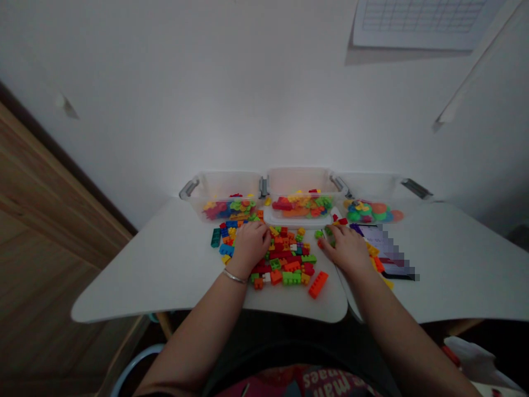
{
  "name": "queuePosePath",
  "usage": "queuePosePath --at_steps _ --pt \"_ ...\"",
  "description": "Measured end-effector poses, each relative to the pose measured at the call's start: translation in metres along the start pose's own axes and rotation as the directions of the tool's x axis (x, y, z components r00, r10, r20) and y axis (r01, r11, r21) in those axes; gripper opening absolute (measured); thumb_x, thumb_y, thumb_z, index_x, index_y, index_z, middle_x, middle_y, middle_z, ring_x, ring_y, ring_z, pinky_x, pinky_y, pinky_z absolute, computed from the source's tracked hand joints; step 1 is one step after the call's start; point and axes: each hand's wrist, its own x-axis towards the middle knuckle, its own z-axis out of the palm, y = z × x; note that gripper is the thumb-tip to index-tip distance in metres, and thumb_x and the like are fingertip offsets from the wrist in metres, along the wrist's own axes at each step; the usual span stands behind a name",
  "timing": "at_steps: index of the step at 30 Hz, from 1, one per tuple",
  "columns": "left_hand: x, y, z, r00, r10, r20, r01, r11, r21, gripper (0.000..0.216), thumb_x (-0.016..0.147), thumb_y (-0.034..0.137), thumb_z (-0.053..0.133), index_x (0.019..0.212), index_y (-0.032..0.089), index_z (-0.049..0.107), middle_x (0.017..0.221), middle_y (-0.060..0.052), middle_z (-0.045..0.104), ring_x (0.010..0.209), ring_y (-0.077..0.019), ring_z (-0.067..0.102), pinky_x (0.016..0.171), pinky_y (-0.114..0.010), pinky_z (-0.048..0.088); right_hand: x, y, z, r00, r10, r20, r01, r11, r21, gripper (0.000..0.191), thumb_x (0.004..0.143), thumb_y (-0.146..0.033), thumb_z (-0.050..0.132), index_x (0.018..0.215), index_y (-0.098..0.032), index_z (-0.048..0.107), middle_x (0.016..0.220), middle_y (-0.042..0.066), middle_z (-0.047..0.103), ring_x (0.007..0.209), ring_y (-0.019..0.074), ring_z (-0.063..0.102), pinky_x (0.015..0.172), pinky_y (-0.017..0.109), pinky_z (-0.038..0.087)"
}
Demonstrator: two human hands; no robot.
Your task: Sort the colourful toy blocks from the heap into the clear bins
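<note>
A spread of toy building bricks [291,278] in green, red, orange, yellow and blue lies on the white table, between and around my hands. My left hand [253,242] rests over the left part of the pile with its fingers curled down; whatever they hold is hidden. To the right of the pile is my right hand [347,248], its thumb and fingers apart around small green bricks [329,234]. I cannot see a firm grip there. A long orange brick [318,284] lies at the pile's front right.
Three clear bins stand along the wall: the left bin [231,184] and middle bin [297,179] contain bricks, the right bin [376,184] rounded coloured pieces. A white lid [297,221] lies before the middle one. A phone or tablet [388,251] and yellow-orange bricks [375,258] are beside my right hand.
</note>
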Motion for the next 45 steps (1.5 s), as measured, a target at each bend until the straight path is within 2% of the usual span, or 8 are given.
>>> queuePosePath --at_steps 5,13,20,27,31,35,39,45 --pt "0.000 0.000 0.000 1.000 0.013 0.000 -0.013 1.000 -0.014 0.021 0.090 0.022 0.048 0.083 0.018 0.068 0.091 -0.008 0.069 0.088 -0.0214 0.061 0.080 -0.034 0.045 0.003 -0.009 -0.005 0.998 -0.010 0.063 0.009 1.000 0.010 0.053 0.088 -0.054 0.048 0.125 -0.018 0.057 0.125 0.016 0.061 0.105 0.0313 0.060 0.081 0.043 0.045" --pt "0.001 -0.002 0.003 0.999 0.034 0.013 -0.033 0.999 -0.037 0.022 0.089 0.020 0.047 0.082 0.017 0.068 0.088 -0.009 0.068 0.088 -0.0209 0.061 0.081 -0.033 0.046 0.008 -0.016 -0.007 0.992 -0.090 0.092 0.088 0.996 0.026 0.036 0.090 -0.041 0.051 0.119 -0.021 0.060 0.119 0.013 0.062 0.106 0.0284 0.060 0.077 0.039 0.046" --pt "0.001 -0.002 0.003 0.999 0.034 0.015 -0.034 0.999 -0.034 0.022 0.089 0.020 0.047 0.081 0.017 0.068 0.088 -0.008 0.068 0.087 -0.0213 0.061 0.081 -0.033 0.046 0.014 -0.018 -0.004 0.992 -0.070 0.100 0.071 0.997 -0.002 0.027 0.091 -0.035 0.051 0.110 -0.020 0.062 0.113 0.012 0.064 0.100 0.0268 0.062 0.072 0.035 0.045" --pt "0.000 -0.002 0.003 0.999 0.029 0.023 -0.028 0.999 -0.036 0.021 0.089 0.020 0.048 0.081 0.018 0.067 0.089 -0.008 0.068 0.089 -0.0214 0.061 0.082 -0.034 0.046 0.016 -0.011 0.003 0.993 -0.117 0.022 0.113 0.986 0.125 0.026 0.091 -0.037 0.054 0.108 -0.020 0.062 0.105 0.008 0.068 0.091 0.0230 0.064 0.073 0.033 0.046" --pt "0.000 -0.003 0.003 0.999 0.033 0.025 -0.032 0.999 -0.035 0.021 0.089 0.021 0.047 0.081 0.018 0.067 0.088 -0.008 0.068 0.088 -0.0212 0.061 0.081 -0.034 0.046 0.019 -0.014 0.002 0.992 -0.113 -0.064 0.126 0.959 0.254 0.025 0.090 -0.035 0.055 0.109 -0.021 0.062 0.107 0.008 0.068 0.096 0.0229 0.064 0.076 0.032 0.048" --pt "0.000 -0.003 0.003 0.999 0.038 0.021 -0.037 0.998 -0.050 0.021 0.089 0.020 0.048 0.082 0.018 0.067 0.089 -0.008 0.068 0.089 -0.0212 0.060 0.081 -0.034 0.046 0.028 -0.032 -0.003 0.976 -0.203 -0.081 0.219 0.910 0.353 0.020 0.088 -0.028 0.057 0.106 -0.021 0.062 0.105 0.007 0.068 0.098 0.0215 0.063 0.079 0.032 0.048" --pt "0.000 -0.003 0.002 0.999 0.033 0.016 -0.032 0.998 -0.061 0.019 0.089 0.020 0.049 0.083 0.018 0.068 0.092 -0.008 0.068 0.091 -0.0210 0.060 0.082 -0.033 0.046 0.034 -0.056 -0.005 0.946 -0.312 -0.093 0.317 0.822 0.473 0.021 0.086 -0.025 0.059 0.107 -0.021 0.061 0.105 0.007 0.067 0.099 0.0197 0.062 0.084 0.031 0.048" --pt "0.000 -0.004 0.003 0.999 0.050 0.009 -0.050 0.997 -0.056 0.018 0.088 0.020 0.050 0.084 0.017 0.068 0.092 -0.008 0.068 0.090 -0.0212 0.060 0.083 -0.034 0.047 0.034 -0.073 -0.003 0.926 -0.364 -0.101 0.360 0.770 0.527 0.030 0.086 -0.027 0.059 0.116 -0.020 0.059 0.116 0.008 0.064 0.107 0.0197 0.060 0.093 0.034 0.048"
